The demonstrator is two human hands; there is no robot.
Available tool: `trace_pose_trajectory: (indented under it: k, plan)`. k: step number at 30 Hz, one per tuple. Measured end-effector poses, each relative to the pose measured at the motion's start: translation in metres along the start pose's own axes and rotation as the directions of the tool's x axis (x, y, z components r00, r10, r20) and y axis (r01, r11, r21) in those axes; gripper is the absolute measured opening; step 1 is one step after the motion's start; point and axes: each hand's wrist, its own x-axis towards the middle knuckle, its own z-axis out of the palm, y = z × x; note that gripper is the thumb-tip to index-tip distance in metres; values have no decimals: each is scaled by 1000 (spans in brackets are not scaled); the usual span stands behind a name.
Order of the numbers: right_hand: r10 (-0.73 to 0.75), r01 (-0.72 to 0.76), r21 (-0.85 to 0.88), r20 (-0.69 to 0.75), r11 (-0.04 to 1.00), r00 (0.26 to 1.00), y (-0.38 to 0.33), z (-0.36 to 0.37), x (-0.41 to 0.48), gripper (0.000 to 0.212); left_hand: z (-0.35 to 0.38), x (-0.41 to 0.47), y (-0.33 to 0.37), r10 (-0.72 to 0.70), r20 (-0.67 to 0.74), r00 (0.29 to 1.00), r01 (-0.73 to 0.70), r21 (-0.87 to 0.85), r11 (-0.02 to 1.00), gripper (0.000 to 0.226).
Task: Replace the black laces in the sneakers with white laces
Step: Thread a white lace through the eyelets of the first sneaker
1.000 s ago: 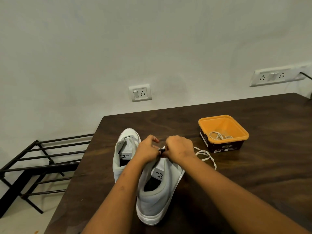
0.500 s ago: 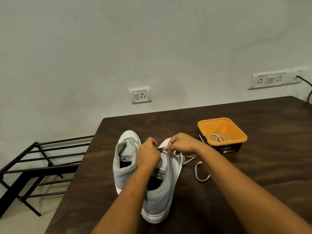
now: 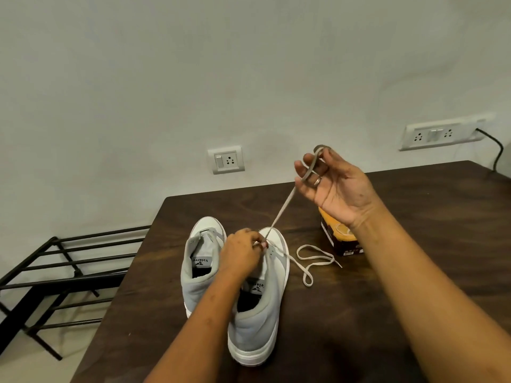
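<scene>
Orange box (image 3: pixel 339 243) half behind right hand (image 3: pixel 337 186)

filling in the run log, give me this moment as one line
step: lacing near sneaker | left hand: pinches lace at eyelet | right hand: holds lace raised, taut | loose end: looped on table

The left shoe (image 3: pixel 197 272) and the right shoe (image 3: pixel 265 322) stand side by side on the desk (image 3: pixel 414 272), toes toward the wall (image 3: pixel 166 78). The left hand (image 3: pixel 243 251) is on the front of the right shoe and pinches the lace (image 3: pixel 282 208) there. The lace runs up to the right hand (image 3: pixel 334 186), which holds it in the air, behind and right of both. More lace lies on the desk just right of the right shoe. A box (image 3: pixel 338 241) sits on the desk right of that, partly under the right hand. A rack (image 3: pixel 63 281) stands left of the desk. A socket (image 3: pixel 226 159) is on the wall behind.
</scene>
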Motion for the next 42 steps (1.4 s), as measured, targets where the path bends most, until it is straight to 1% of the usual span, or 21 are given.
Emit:
trace_pose_trajectory:
  k: [2,4,6,9,12,16,18,19,22,23,25,27,29,30,32,34,35,36,38,40,42]
  plan:
    - [32,-48,-191,-87,980,996,16,-7,5,13,-4,0,7,66,14,998,-62,-198,978,19]
    - [68,-136,-426,-171,894,983,38,-16,9,15,-12,-1,14,66,9,998,-56,-425,903,27]
    - [104,-209,-539,-220,816,970,57,-25,12,15,-21,-2,18,74,-48,996,-88,-530,843,31]
    - [137,-264,-608,-248,749,959,74,-36,17,13,-36,-4,29,74,-176,982,-169,-627,760,29]
    - [191,-319,-748,-255,582,948,87,-48,18,10,-48,-5,45,57,-286,956,-245,-682,689,22]
    - [294,-374,-804,-258,463,920,98,-54,14,30,-54,-9,54,100,-301,948,-292,-707,644,21]
    - [280,-367,-846,-272,386,921,100,-51,14,35,-62,-13,62,127,-339,932,-342,-712,614,21]
    - [263,-337,-891,-261,304,929,100,-48,13,29,-68,-16,67,134,-368,920,-372,-717,589,22]
    - [249,-168,-975,-200,-145,948,104,-40,8,32,-81,-21,78,145,-439,887,-442,-715,542,22]
    - [243,-168,-968,-210,-185,947,108,-39,7,37,-83,-23,80,149,-446,882,-449,-703,552,22]
    - [243,-236,-962,-264,-136,934,113,-37,8,43,-83,-24,78,160,-439,884,-442,-674,592,24]
    - [236,-288,-952,-304,-103,923,116,-35,8,39,-79,-19,68,176,-418,891,-408,-569,715,25]
    - [225,-319,-944,-329,-81,917,117,-33,7,22,-72,-12,51,203,-338,919,-305,-282,910,32]
    - [241,-322,-946,-323,-44,915,116,-30,6,15,-67,-9,41,197,-283,939,-239,-122,963,34]
    - [322,-305,-938,-242,163,915,112,-20,6,12,-56,-7,23,101,-197,975,-107,-21,994,31]
    - [399,-367,-805,-179,466,899,106,-9,5,22,-49,-7,16,20,-182,983,-37,-89,995,26]
    - [429,-410,-722,-173,557,887,103,-5,5,25,-49,-6,16,6,-202,979,-31,-121,992,24]
    - [453,-435,-679,-167,592,876,101,-3,5,27,-49,-5,17,7,-222,975,-39,-140,989,22]
    - [463,-428,-713,-163,555,871,99,-3,5,27,-53,-4,18,46,-239,970,-82,-144,986,19]
    - [387,-384,-742,-181,550,904,94,-8,8,24,-55,-5,17,108,-186,977,-129,-106,986,15]
    - [246,-328,-638,-217,696,945,84,-13,13,29,-57,-7,12,139,-108,984,-143,-32,989,10]
